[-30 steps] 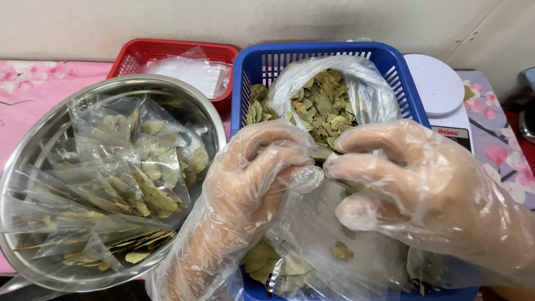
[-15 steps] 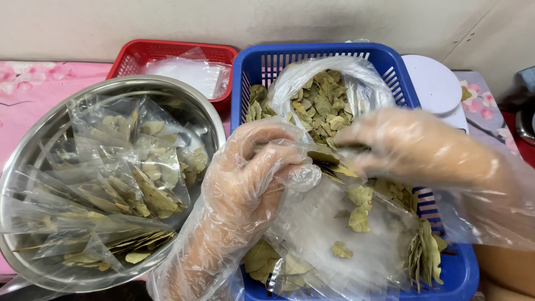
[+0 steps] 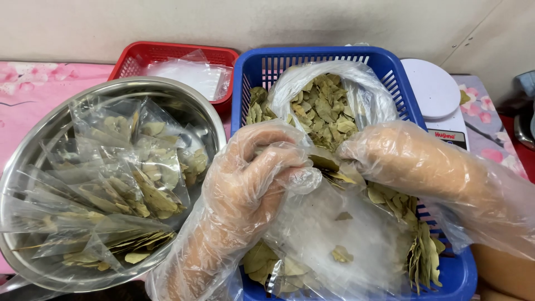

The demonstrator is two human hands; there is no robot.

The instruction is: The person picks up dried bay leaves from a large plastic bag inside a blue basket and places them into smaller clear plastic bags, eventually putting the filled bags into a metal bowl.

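Two hands in clear plastic gloves work over a blue basket [image 3: 454,273] of dried leaves. The left hand [image 3: 253,178] has its fingers closed on the mouth of a clear bag [image 3: 334,234] lying in the basket. The right hand [image 3: 412,161] reaches into the bag's mouth; its fingers are hidden, so their state cannot be told. Left of the basket, a steel bowl [image 3: 33,150] holds filled leaf packets [image 3: 120,184].

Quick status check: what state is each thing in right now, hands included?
Left hand: gloved, gripping the small clear bag.
Right hand: gloved, fingers pushing leaves into that bag.
Small clear bag: held open, nearly empty.
Large leaf bag: open, full.
Blue basket: holds both bags, loose leaves.
Steel bowl: piled with filled packets.
Red basket: holds clear plastic.
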